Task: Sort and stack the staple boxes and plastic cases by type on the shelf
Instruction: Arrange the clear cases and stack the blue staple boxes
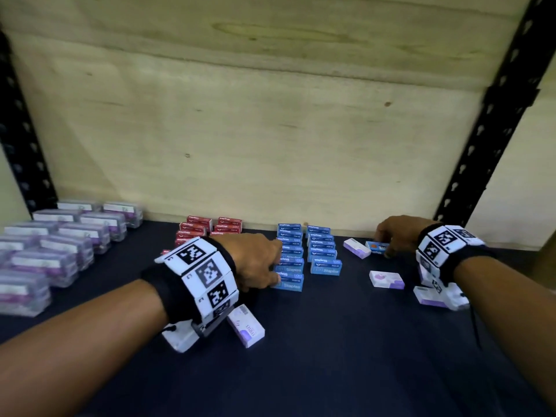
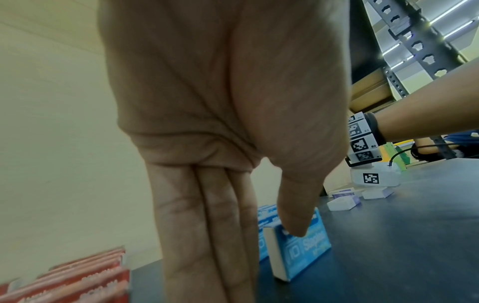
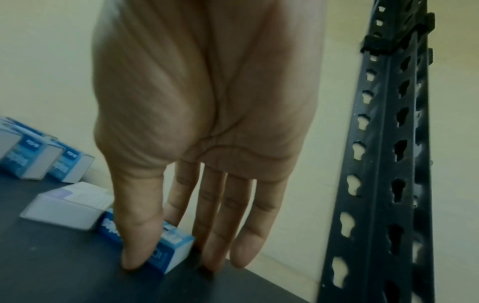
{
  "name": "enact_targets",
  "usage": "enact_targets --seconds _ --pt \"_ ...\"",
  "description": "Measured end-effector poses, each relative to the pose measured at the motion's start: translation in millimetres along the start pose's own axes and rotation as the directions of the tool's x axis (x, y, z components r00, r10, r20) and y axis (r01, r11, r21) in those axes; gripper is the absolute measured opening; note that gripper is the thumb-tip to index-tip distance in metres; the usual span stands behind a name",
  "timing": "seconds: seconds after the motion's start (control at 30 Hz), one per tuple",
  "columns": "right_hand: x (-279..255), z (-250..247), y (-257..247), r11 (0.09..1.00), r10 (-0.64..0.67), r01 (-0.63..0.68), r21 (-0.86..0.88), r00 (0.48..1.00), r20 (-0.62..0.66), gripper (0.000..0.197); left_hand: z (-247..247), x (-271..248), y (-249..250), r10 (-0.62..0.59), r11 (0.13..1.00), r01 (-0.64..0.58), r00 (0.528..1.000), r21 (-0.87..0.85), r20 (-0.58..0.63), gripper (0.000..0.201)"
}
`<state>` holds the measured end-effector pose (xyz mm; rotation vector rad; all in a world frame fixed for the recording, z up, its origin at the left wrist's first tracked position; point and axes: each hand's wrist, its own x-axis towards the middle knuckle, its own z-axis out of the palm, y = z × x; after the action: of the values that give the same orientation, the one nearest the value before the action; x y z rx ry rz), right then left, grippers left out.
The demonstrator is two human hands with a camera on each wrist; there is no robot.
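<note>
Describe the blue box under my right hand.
The blue box is a small cardboard staple carton, blue with white print and a pale end flap. It lies on the dark shelf, closed, beside a white box. The right hand pinches it: thumb on the near side, fingers behind.

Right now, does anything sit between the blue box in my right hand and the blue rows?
Yes. A white and purple box lies just left of the blue box, between it and the blue rows. Lifting over it should clear.
</note>
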<state>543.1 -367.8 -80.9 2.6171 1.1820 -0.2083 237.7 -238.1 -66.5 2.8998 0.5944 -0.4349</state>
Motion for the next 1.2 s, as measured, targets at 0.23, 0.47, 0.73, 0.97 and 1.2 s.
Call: enact_targets --seconds 0.23,0.47,0.73,0.97,1.2 --pt "-19.4 -16.2 13.5 0.999 -0.014 0.016 0.039 0.998 -0.061 0.022 -0.6 0.1 -1.7 0.036 0.999 -0.036 0.999 -0.004 0.002 0.024" --pt "-75.0 -27.3 -17.8 0.85 -0.244 0.249 0.464 0.967 -0.072 0.034 0.2 1.6 -2.5 0.064 0.998 -0.064 0.998 0.004 -0.006 0.016" --pt "-105.5 -10.7 -57.8 0.809 -0.383 0.323 0.491 0.923 0.024 0.011 0.8 -0.9 -0.7 0.069 0.997 -0.068 0.997 0.047 -0.022 0.016" --pt "-103.1 1.9 -72.1 0.86 -0.41 0.37 0.352 0.911 0.047 0.009 2.4 -2.0 -1.3 0.075 0.995 -0.071 0.996 0.068 -0.049 0.019" --pt "-102.0 2.5 -79.7 0.904 -0.411 0.416 0.098 0.909 -0.067 0.018 1.8 -1.2 1.9 0.084 0.994 -0.079 0.995 0.081 -0.06 0.02"
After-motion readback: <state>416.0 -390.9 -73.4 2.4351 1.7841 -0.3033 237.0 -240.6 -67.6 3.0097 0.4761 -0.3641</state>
